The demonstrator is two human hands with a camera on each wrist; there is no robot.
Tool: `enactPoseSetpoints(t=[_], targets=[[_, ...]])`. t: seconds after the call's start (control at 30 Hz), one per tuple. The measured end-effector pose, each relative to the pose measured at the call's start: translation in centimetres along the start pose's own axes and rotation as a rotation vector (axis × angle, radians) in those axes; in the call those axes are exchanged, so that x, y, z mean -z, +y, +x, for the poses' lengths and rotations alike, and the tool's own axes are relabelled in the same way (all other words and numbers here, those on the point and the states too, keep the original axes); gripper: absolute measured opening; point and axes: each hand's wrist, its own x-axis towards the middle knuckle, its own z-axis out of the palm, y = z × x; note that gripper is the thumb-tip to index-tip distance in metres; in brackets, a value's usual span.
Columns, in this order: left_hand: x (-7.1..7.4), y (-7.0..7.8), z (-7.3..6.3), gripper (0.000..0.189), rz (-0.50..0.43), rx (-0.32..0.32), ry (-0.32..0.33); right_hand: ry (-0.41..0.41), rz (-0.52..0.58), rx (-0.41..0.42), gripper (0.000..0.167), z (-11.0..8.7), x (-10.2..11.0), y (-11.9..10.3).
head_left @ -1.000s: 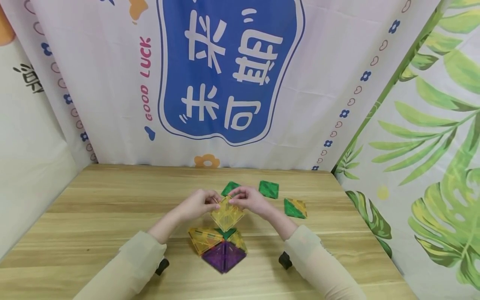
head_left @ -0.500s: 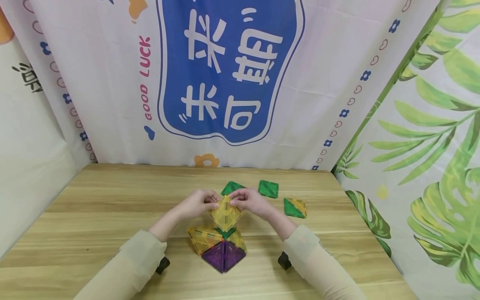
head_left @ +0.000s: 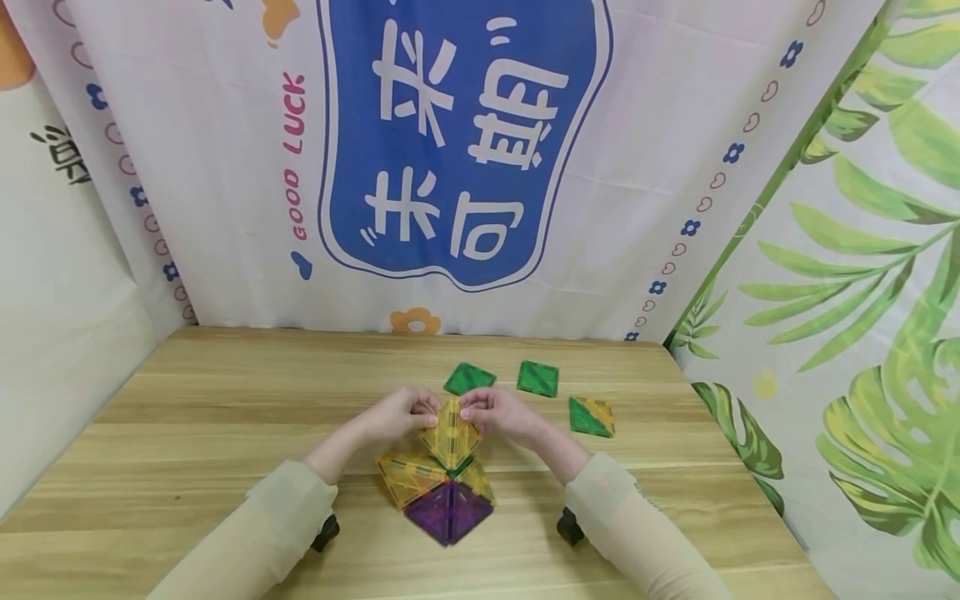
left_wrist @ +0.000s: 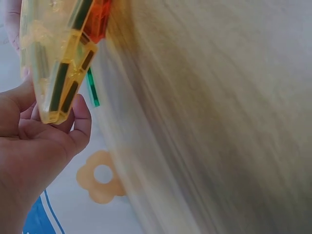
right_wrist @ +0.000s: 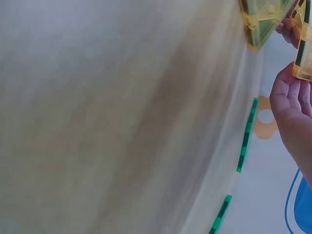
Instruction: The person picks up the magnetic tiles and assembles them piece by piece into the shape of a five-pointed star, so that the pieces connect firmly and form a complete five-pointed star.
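Note:
Both hands hold a folded piece of translucent yellow magnetic tiles point(head_left: 452, 433) between them, over the table. My left hand point(head_left: 401, 414) pinches its left corner; in the left wrist view, thumb and fingers close on the yellow tiles point(left_wrist: 61, 92). At the right corner, my right hand point(head_left: 504, 414) pinches it too, as the right wrist view shows with the yellow edge point(right_wrist: 304, 58) at the fingertips. Directly below stands a structure with purple magnetic tiles point(head_left: 431, 512) in front and yellow tiles point(head_left: 405, 477) at its sides. The held piece covers most of its green part.
Behind the hands lie a green tile point(head_left: 469, 378) and a green square tile point(head_left: 537, 378). To the right is a square of green and yellow triangles point(head_left: 591, 417). The wooden table point(head_left: 225, 400) ends at a printed cloth backdrop point(head_left: 225, 275).
Both hands have lowered the yellow tiles slightly towards the structure. The piece looks narrower, folded further at its middle, and more of the green tile behind shows.

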Motion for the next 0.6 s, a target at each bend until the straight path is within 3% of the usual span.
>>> enactPoseSetpoints(t=[0.27,0.6], targets=[[-0.4,-0.4,0.1,0.016,-0.030,0.050,-0.025,-0.006,0.104,-0.057,0.029,0.3,-0.2,0.8],[-0.9,-1.3,0.4,0.014,-0.138,0.086,-0.049,-0.067,0.132,-0.077,0.029,0.5,-0.3,1.1]])
